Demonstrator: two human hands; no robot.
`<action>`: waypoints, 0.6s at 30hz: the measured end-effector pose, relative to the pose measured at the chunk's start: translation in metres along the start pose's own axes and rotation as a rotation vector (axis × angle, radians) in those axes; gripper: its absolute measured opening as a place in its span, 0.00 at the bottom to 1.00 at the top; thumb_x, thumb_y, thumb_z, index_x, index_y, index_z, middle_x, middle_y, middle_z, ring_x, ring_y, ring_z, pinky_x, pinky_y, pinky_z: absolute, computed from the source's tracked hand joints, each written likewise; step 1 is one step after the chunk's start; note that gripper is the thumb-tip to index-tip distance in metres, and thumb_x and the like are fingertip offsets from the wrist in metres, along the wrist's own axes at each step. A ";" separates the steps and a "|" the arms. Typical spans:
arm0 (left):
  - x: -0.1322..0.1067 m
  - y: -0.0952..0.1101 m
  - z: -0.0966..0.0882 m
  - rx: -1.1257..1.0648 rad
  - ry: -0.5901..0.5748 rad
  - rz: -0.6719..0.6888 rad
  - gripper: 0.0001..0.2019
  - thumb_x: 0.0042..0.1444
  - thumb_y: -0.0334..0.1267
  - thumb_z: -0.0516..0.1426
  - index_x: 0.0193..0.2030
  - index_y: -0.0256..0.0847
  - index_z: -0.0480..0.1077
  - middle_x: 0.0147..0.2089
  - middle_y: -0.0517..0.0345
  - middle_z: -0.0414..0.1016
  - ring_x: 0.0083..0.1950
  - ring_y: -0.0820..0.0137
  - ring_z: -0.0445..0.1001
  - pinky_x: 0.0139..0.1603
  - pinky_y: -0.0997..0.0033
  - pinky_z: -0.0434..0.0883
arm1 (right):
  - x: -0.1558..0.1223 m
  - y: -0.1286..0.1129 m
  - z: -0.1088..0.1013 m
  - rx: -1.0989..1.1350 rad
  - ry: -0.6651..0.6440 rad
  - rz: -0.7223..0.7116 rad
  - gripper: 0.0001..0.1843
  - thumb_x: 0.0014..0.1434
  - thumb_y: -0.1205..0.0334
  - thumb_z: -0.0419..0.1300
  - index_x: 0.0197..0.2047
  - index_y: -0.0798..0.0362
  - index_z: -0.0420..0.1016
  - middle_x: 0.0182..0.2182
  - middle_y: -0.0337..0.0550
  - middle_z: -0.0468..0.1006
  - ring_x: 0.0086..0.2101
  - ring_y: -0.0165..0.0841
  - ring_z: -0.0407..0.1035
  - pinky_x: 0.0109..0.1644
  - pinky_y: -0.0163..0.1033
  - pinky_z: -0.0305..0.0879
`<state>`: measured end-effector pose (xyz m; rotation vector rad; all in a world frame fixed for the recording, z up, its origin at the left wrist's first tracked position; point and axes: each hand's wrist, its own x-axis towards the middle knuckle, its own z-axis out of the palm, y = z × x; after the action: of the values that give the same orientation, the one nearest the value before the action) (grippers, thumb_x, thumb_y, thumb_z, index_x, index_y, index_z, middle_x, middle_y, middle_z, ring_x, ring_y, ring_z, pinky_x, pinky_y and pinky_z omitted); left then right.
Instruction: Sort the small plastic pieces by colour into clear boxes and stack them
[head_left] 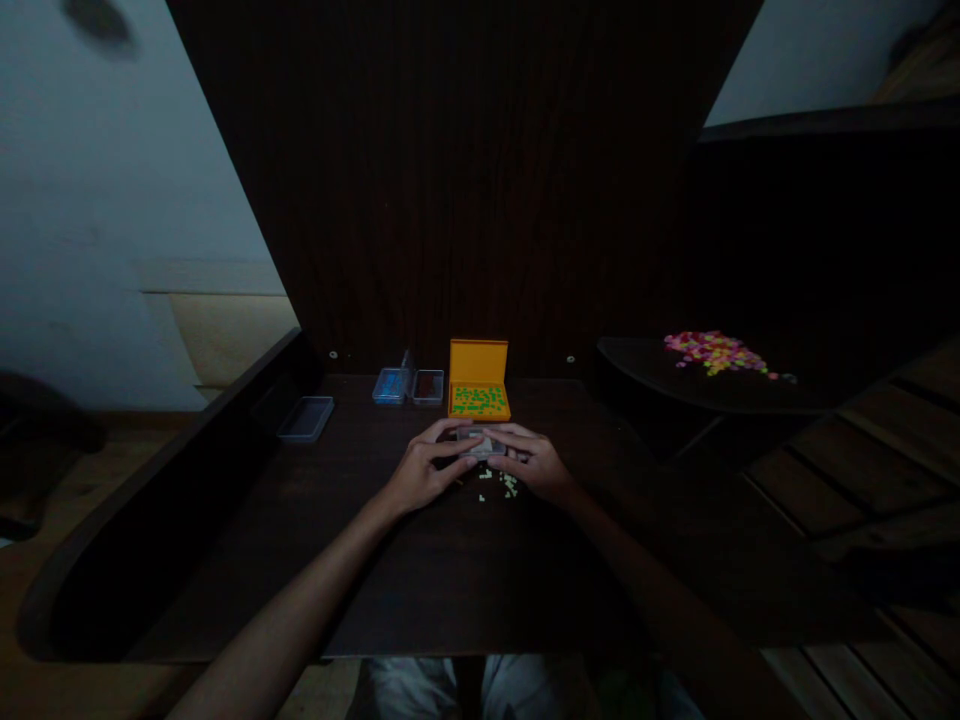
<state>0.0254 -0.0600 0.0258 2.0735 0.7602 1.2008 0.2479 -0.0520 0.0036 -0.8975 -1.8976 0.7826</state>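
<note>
Both my hands grip a small clear plastic box (469,435) over the middle of the dark table. My left hand (426,468) holds its left side, fingers along the far edge and thumb at the near edge. On the other side, my right hand (534,462) is closed round the right end. Pale pieces seem to lie inside the box, partly hidden by my fingers. Small pale pieces (510,486) are scattered on the table just below my hands. Right behind the box stands an open yellow case (478,362) with green pieces (480,401) in it.
Left of the yellow case, a clear box with blue contents (390,384) and one with dark red contents (428,386) stand. A clear tray (306,419) lies farther left, near the raised side panel (172,480). Colourful pieces (716,352) are heaped on a curved shelf (637,365) at right.
</note>
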 end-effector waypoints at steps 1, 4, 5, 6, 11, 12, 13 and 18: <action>0.000 0.000 0.000 -0.007 0.002 -0.003 0.14 0.58 0.39 0.60 0.52 0.48 0.76 0.58 0.50 0.71 0.60 0.58 0.69 0.63 0.49 0.65 | 0.000 0.000 0.000 -0.011 -0.004 -0.002 0.23 0.57 0.50 0.63 0.53 0.49 0.77 0.46 0.49 0.77 0.26 0.27 0.64 0.29 0.36 0.65; 0.000 0.002 0.000 -0.017 0.001 -0.005 0.14 0.58 0.39 0.60 0.52 0.49 0.76 0.58 0.51 0.71 0.60 0.59 0.68 0.63 0.49 0.66 | 0.000 0.001 -0.001 -0.038 -0.009 -0.012 0.22 0.58 0.49 0.63 0.53 0.49 0.78 0.46 0.48 0.77 0.28 0.28 0.66 0.31 0.36 0.68; 0.000 0.002 0.000 -0.015 0.000 -0.003 0.14 0.59 0.39 0.60 0.52 0.49 0.75 0.58 0.51 0.71 0.60 0.59 0.68 0.62 0.50 0.66 | 0.000 0.001 -0.001 -0.043 -0.007 -0.016 0.22 0.58 0.49 0.62 0.53 0.49 0.78 0.46 0.48 0.77 0.29 0.29 0.67 0.32 0.37 0.68; 0.000 0.002 0.001 -0.012 -0.002 0.000 0.14 0.59 0.39 0.60 0.52 0.50 0.75 0.58 0.51 0.71 0.60 0.59 0.68 0.62 0.50 0.66 | 0.000 0.001 -0.001 -0.047 -0.006 -0.020 0.22 0.58 0.49 0.62 0.53 0.49 0.78 0.46 0.48 0.77 0.30 0.30 0.68 0.33 0.37 0.69; -0.001 0.002 0.001 0.017 -0.019 0.012 0.14 0.60 0.38 0.59 0.52 0.50 0.75 0.59 0.51 0.69 0.60 0.59 0.68 0.62 0.51 0.66 | 0.000 0.001 -0.001 -0.034 -0.003 -0.052 0.21 0.59 0.48 0.61 0.51 0.48 0.79 0.46 0.47 0.77 0.39 0.35 0.72 0.40 0.41 0.72; -0.001 0.001 0.002 0.019 -0.020 0.015 0.14 0.60 0.38 0.58 0.52 0.50 0.75 0.59 0.51 0.69 0.61 0.59 0.68 0.63 0.51 0.66 | 0.001 0.001 0.000 -0.027 -0.002 -0.057 0.20 0.59 0.48 0.61 0.51 0.48 0.79 0.46 0.47 0.77 0.40 0.35 0.72 0.42 0.41 0.72; -0.001 0.001 0.002 0.019 -0.020 0.017 0.13 0.60 0.37 0.58 0.52 0.50 0.75 0.59 0.51 0.69 0.61 0.59 0.68 0.63 0.52 0.66 | 0.001 0.001 0.000 -0.022 -0.002 -0.059 0.20 0.59 0.48 0.61 0.51 0.48 0.79 0.45 0.47 0.77 0.40 0.35 0.72 0.42 0.41 0.72; -0.001 0.003 0.001 0.046 -0.014 0.018 0.14 0.59 0.37 0.59 0.52 0.49 0.76 0.58 0.51 0.70 0.60 0.59 0.68 0.62 0.54 0.66 | 0.001 -0.002 -0.001 -0.021 0.005 -0.027 0.20 0.58 0.50 0.62 0.51 0.48 0.79 0.46 0.47 0.77 0.33 0.31 0.71 0.35 0.38 0.70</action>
<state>0.0264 -0.0625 0.0272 2.1282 0.7715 1.1877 0.2481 -0.0526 0.0061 -0.8848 -1.9125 0.7446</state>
